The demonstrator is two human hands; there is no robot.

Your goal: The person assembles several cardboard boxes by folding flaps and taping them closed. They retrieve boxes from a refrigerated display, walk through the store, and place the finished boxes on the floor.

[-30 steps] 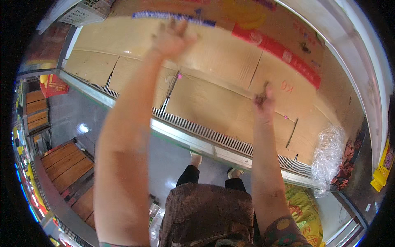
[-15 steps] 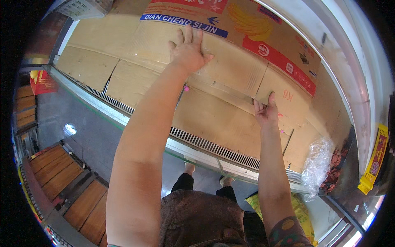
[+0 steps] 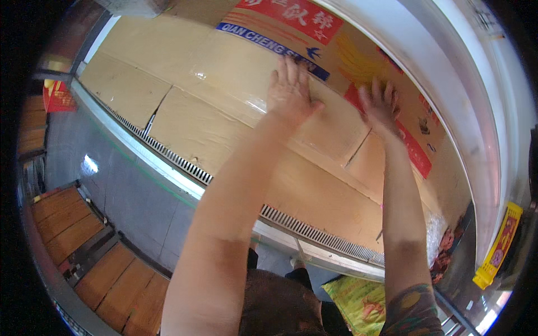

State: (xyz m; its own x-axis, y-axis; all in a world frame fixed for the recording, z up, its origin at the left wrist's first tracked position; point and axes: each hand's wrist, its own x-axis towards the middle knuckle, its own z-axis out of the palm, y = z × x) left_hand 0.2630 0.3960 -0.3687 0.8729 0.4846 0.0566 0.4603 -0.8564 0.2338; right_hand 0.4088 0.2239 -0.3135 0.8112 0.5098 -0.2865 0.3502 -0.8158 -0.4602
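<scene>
I find the head view moderately bright, with the cardboard (image 3: 196,126) taking fairly even, warm light. I note white glints on the clear tape (image 3: 256,104) across it and a strong glare patch on the grey floor (image 3: 129,185) at left; the lamp or window responsible I cannot place. The right hand (image 3: 381,106) shows shaded fingers and blur; the left hand (image 3: 292,95) is slightly soft. The curved white frame (image 3: 443,84) reads pale, with little detail (from my remote post, its bend looks partly optical). Straight edges bow toward the rim, the wooden slats (image 3: 61,221) sit dimmer, and the corners fall to black.
</scene>
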